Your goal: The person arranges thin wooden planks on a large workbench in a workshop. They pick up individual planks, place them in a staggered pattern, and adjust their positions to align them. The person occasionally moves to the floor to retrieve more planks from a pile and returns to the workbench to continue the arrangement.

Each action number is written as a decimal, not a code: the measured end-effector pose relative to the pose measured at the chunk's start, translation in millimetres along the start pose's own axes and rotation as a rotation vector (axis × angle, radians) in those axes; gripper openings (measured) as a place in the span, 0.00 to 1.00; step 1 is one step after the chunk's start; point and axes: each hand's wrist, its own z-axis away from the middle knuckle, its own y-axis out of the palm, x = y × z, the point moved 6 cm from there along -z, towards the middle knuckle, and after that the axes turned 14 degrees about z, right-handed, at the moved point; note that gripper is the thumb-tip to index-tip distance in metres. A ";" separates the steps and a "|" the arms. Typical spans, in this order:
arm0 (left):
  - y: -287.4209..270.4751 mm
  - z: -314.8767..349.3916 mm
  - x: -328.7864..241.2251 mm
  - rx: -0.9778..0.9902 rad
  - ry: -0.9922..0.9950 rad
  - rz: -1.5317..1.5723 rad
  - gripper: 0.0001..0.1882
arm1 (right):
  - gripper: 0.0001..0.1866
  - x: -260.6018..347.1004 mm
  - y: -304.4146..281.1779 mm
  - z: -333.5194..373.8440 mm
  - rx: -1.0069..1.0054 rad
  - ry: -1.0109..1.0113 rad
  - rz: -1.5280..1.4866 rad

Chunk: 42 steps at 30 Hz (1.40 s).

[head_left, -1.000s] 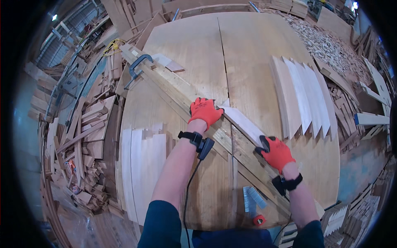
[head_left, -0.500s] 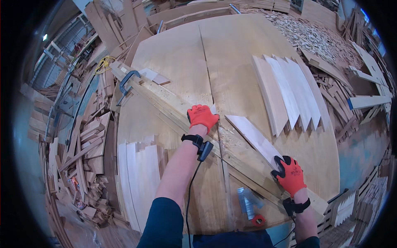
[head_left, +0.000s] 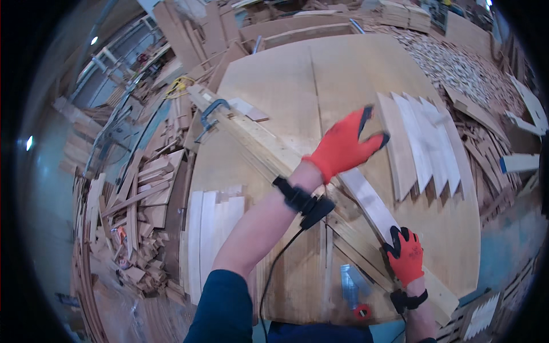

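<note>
My left hand (head_left: 349, 146), in a red glove with black fingertips, hovers over the table with thumb and fingers apart and nothing in it. Its fingertips point toward a row of pointed-end boards (head_left: 403, 151) on the right. Nearer to me, my right hand (head_left: 406, 257), gloved the same way, has its fingers curled over the lower end of a pale wooden board (head_left: 370, 200). That board slants across the tabletop beside a long plank (head_left: 260, 140), which runs diagonally beneath my left forearm. A blue C-clamp (head_left: 210, 119) grips the plank's far end.
Pale boards (head_left: 210, 228) lie side by side at the left of the wooden table (head_left: 274, 74). An offcut (head_left: 247, 108) rests beside the clamp. Near the front edge are a red roll (head_left: 362, 311) and a shiny strip (head_left: 350, 286). Scrap wood (head_left: 143, 211) is heaped left of the table.
My left hand has lifted off the long plank, opened, and swung to the right toward the row of boards. My right hand stays at the pale board's lower end. The view has shifted slightly.
</note>
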 end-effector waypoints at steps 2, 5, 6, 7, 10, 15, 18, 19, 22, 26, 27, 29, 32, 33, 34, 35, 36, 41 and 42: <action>-19.5 34.9 6.8 0.212 -0.150 -0.149 0.29 | 0.30 17.9 6.5 -34.1 -0.067 -0.020 -0.029; -55.1 105.8 51.4 0.330 -0.303 -0.398 0.27 | 0.29 62.6 19.7 -98.3 -0.094 -0.118 0.011; -67.8 128.8 66.4 0.362 -0.367 -0.535 0.26 | 0.29 79.3 29.3 -120.7 -0.101 -0.175 0.039; -75.0 142.0 80.9 0.356 -0.371 -0.574 0.26 | 0.29 88.8 36.8 -143.0 -0.089 -0.183 0.080; -96.9 161.2 117.4 0.319 -0.394 -0.663 0.26 | 0.30 115.7 52.0 -196.7 -0.045 -0.211 0.178; -113.7 142.0 168.7 0.231 -0.338 -0.739 0.28 | 0.29 136.8 87.3 -236.9 0.012 -0.292 0.230; -117.2 129.5 196.1 0.230 -0.367 -0.772 0.29 | 0.28 148.8 98.6 -244.2 0.049 -0.362 0.231; -115.9 123.2 203.5 0.247 -0.395 -0.763 0.30 | 0.28 150.3 100.7 -246.9 0.059 -0.379 0.235; -114.1 112.8 219.8 0.294 -0.448 -0.781 0.31 | 0.27 156.5 98.0 -252.8 0.059 -0.438 0.246; -108.7 102.9 230.3 0.296 -0.453 -0.792 0.31 | 0.27 127.9 102.3 -255.1 0.003 -0.432 0.142; -110.9 107.9 236.1 0.291 -0.464 -0.806 0.31 | 0.27 119.3 101.9 -247.8 0.006 -0.410 0.087; -114.5 112.1 235.2 0.279 -0.489 -0.809 0.31 | 0.30 100.8 96.4 -230.4 0.056 -0.379 0.061; -114.7 112.7 231.4 0.242 -0.464 -0.817 0.30 | 0.29 83.9 91.7 -209.7 -0.006 -0.403 0.124; -114.8 112.2 231.0 0.231 -0.448 -0.813 0.30 | 0.29 84.6 91.2 -212.3 -0.009 -0.396 0.102; -115.2 112.7 230.5 0.219 -0.433 -0.809 0.30 | 0.28 87.3 91.0 -219.3 -0.012 -0.391 0.080; -113.6 113.8 231.0 0.217 -0.437 -0.814 0.30 | 0.27 89.9 91.8 -225.2 -0.015 -0.386 0.058; -111.3 111.6 229.0 0.217 -0.440 -0.825 0.30 | 0.27 91.6 94.6 -230.4 -0.024 -0.391 0.053; -110.8 110.9 223.5 0.232 -0.403 -0.829 0.30 | 0.26 97.6 98.5 -240.9 -0.011 -0.410 0.083; -111.3 113.4 224.7 0.216 -0.406 -0.831 0.30 | 0.26 98.2 97.0 -239.6 -0.016 -0.416 0.091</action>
